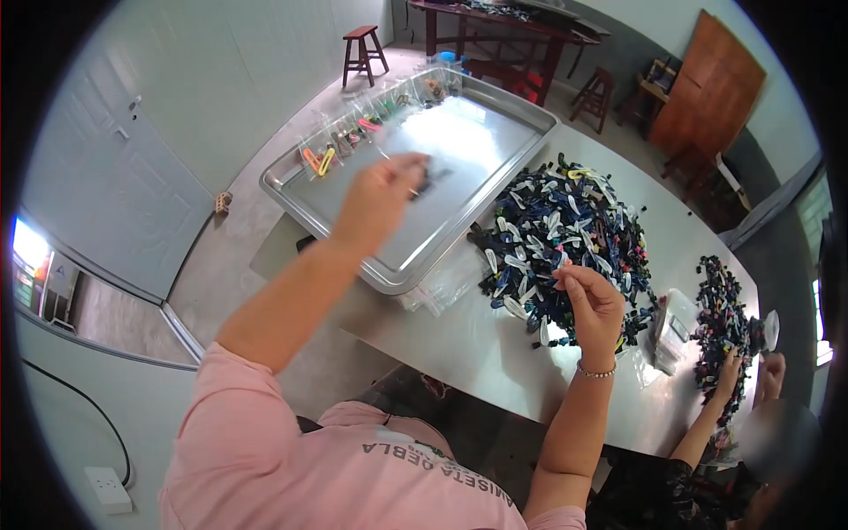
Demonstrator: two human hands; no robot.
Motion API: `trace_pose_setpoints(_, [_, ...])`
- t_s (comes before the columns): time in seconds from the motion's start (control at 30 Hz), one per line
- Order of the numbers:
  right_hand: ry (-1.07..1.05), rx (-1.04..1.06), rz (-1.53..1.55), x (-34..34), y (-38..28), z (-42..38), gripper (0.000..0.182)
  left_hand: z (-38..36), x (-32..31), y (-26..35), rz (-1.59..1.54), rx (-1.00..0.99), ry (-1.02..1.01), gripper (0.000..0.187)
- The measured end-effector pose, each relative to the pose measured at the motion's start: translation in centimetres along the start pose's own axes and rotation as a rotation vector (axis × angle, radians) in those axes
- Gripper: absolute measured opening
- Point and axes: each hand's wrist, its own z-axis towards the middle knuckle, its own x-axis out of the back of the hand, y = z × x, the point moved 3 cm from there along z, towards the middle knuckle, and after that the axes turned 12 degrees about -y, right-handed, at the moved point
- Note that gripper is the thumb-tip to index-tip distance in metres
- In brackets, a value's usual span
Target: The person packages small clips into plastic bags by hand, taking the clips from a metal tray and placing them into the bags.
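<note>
My left hand (pixel 375 201) hangs over the metal tray (pixel 402 269), blurred by motion, its fingers closed together. A small dark piece (pixel 424 181) is at its fingertips, too smeared to name. At the front of a big pile of hair clips (pixel 565 225), my right hand (pixel 592 305) is raised with thumb and forefinger pinched. Whatever lies in that pinch is too small to make out. The pile mixes black, navy and white clips with a few coloured ones. Along the tray's far left side lie small clear bags, some holding colourful clips (pixel 318 162).
Clear plastic bags (pixel 437 287) lie by the tray's near corner. On the right, a wrapped packet (pixel 675 327) sits between the piles. A co-worker's hand (pixel 729 375) reaches into a second clip pile (pixel 720 309). Stools (pixel 362 55) and a wooden table (pixel 495 31) stand beyond.
</note>
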Motion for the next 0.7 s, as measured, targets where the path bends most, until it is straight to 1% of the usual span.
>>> trace_pose_setpoints(0.03, [-0.002, 0.002, 0.001, -0.1, 0.1, 0.1, 0.015, 1.0, 2.6, -0.8, 0.096, 0.053, 0.081, 0.028])
trace_pose_setpoints(0.1, [-0.026, -0.033, -0.05, -0.2, 0.6, 0.1, 0.015, 2.8, 7.8, -2.4, 0.311, 0.051, 0.182, 0.031])
trace_pose_setpoints(0.17, [-0.021, -0.066, -0.035, -0.2, 1.0, 0.1, 0.015, 4.2, 13.0, -5.3, 0.251, 0.068, 0.305, 0.029])
trace_pose_setpoints(0.23, [-0.018, -0.104, -0.024, -0.2, 1.5, 0.2, 0.015, 4.5, 16.7, -5.8, 0.386, 0.153, 0.313, 0.031])
trace_pose_setpoints(0.37, [-0.011, -0.137, -0.005, 0.0, 2.0, 0.3, 0.015, 5.8, 23.5, -9.7, 0.482, 0.194, 0.296, 0.035])
trace_pose_setpoints(0.4, [-0.004, -0.146, -0.003, 0.0, 2.1, 0.3, 0.015, 6.2, 24.9, -10.8, 0.562, 0.233, 0.287, 0.036])
trace_pose_setpoints(0.43, [-0.008, -0.146, -0.002, 0.1, 2.3, 0.3, 0.015, 6.4, 25.6, -11.6, 0.643, 0.273, 0.278, 0.038])
trace_pose_setpoints(0.47, [-0.007, -0.158, -0.024, 0.2, 2.6, 0.3, 0.015, 6.6, 26.1, -12.6, 0.644, 0.274, 0.281, 0.038])
trace_pose_setpoints(0.53, [-0.008, -0.17, -0.043, 0.4, 2.8, 0.4, 0.015, 6.3, 26.7, -12.7, 0.719, 0.065, 0.532, 0.049])
trace_pose_setpoints(0.57, [-0.002, -0.175, -0.043, 0.5, 2.9, 0.4, 0.015, 6.4, 27.1, -12.9, 0.721, 0.069, 0.534, 0.049])
trace_pose_setpoints(0.63, [0.002, -0.188, -0.039, 0.6, 3.2, 0.3, 0.015, 5.8, 27.1, -12.1, 0.751, 0.035, 0.697, 0.053])
trace_pose_setpoints(0.67, [0.011, -0.188, -0.034, 0.7, 3.3, 0.3, 0.016, 5.5, 26.9, -11.9, 0.752, 0.04, 0.694, 0.053])
trace_pose_setpoints(0.7, [0.024, -0.188, -0.031, 0.9, 3.4, 0.3, 0.016, 5.1, 26.0, -10.8, 0.8, -0.023, 0.706, 0.049])
